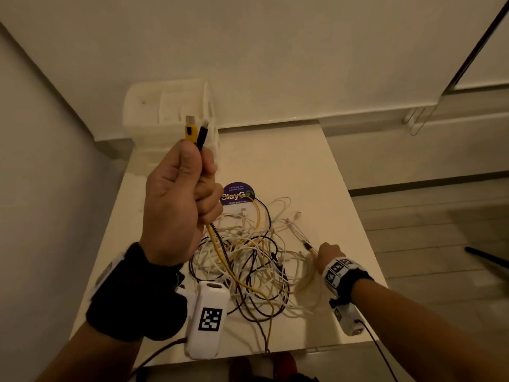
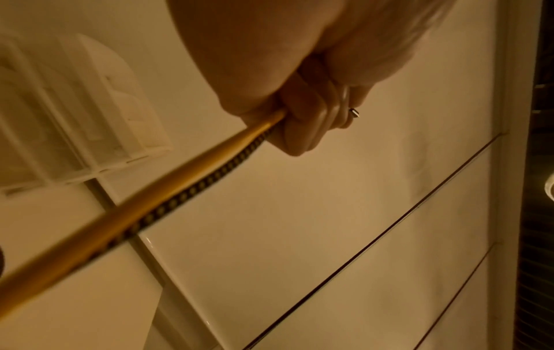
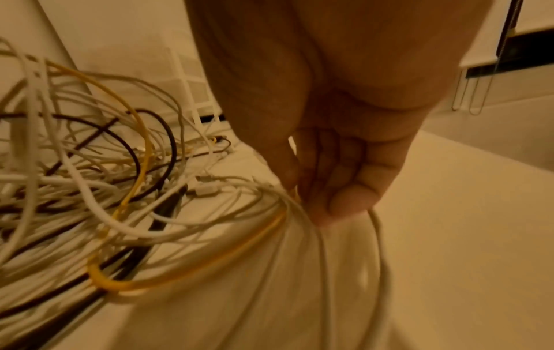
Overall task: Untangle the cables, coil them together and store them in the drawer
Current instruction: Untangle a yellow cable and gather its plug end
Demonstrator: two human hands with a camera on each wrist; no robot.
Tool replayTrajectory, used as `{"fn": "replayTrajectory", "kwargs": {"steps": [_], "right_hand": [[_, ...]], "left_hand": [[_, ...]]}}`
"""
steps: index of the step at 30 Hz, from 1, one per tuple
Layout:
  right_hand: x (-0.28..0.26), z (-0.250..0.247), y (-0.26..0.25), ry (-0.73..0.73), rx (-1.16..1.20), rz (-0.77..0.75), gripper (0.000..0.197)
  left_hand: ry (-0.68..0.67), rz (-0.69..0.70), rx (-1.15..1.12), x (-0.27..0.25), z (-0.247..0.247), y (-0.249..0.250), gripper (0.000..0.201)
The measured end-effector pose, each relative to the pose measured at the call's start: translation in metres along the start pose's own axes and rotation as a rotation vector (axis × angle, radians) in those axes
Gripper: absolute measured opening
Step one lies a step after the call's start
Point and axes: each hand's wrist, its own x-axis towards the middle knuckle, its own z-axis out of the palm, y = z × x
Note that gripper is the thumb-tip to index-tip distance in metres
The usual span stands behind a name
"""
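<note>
- A round purple sticker (image 1: 237,194) on the table (image 1: 316,172) reads "ClayG…" in large letters; part is hidden behind the left hand, and the smaller lines are too fine to read.
- White wrist units on both arms carry black-and-white square codes.
- The left hand (image 1: 179,194) is raised above the table in a closed fist around two cables: a yellow cable (image 1: 190,132) with a metal plug and a black braided cable (image 1: 202,136), both ends sticking up past the thumb.
- Both cables run down from the fist into the tangle (image 1: 248,257) of white, yellow and dark cables lying mid-table.
- The right hand (image 1: 329,253) sits low at the tangle's right edge, fingers curled, pinching a yellow cable end (image 1: 309,248).
- White loops (image 3: 344,260) pass under the right hand in the wrist view.
- A white drawer unit (image 1: 170,117) stands at the table's far left corner.
</note>
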Motion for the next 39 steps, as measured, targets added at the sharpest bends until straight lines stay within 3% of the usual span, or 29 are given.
{"fn": "replayTrajectory", "kwargs": {"steps": [4, 7, 11, 17, 20, 22, 25, 30, 35, 39], "right_hand": [[0.009, 0.01, -0.003, 0.01, 0.055, 0.033, 0.027], [0.014, 0.011, -0.006, -0.01, 0.09, 0.051, 0.031], [0.016, -0.001, -0.017, -0.002, 0.228, 0.057, 0.022], [-0.01, -0.091, -0.05, 0.21, 0.727, -0.328, 0.015], [-0.04, -0.132, -0.071, 0.208, 1.077, -0.46, 0.015], [-0.064, -0.153, -0.088, 0.195, 1.179, -0.536, 0.013], [-0.097, -0.168, -0.118, 0.152, 1.269, -0.684, 0.01], [-0.144, -0.172, -0.167, -0.054, 1.436, -0.9, 0.012], [-0.163, -0.153, -0.19, 0.009, 1.402, -1.01, 0.016], [-0.167, -0.137, -0.189, 0.071, 1.25, -1.038, 0.007]], "left_hand": [[0.061, -0.015, 0.035, -0.007, -0.006, -0.003, 0.046], [0.078, -0.012, 0.032, -0.01, -0.009, -0.004, 0.044], [0.084, 0.01, 0.041, -0.011, -0.012, -0.001, 0.042], [0.145, 0.04, 0.145, -0.001, -0.011, 0.001, 0.036], [0.154, 0.037, 0.159, 0.002, -0.01, -0.003, 0.037], [0.156, 0.025, 0.162, 0.006, -0.01, -0.006, 0.036], [0.151, 0.012, 0.202, 0.015, -0.012, -0.009, 0.034], [0.235, 0.054, 0.404, 0.031, -0.02, -0.017, 0.032], [0.257, 0.061, 0.432, 0.032, -0.019, -0.023, 0.03], [0.3, 0.086, 0.523, 0.032, -0.032, -0.024, 0.036]]}}
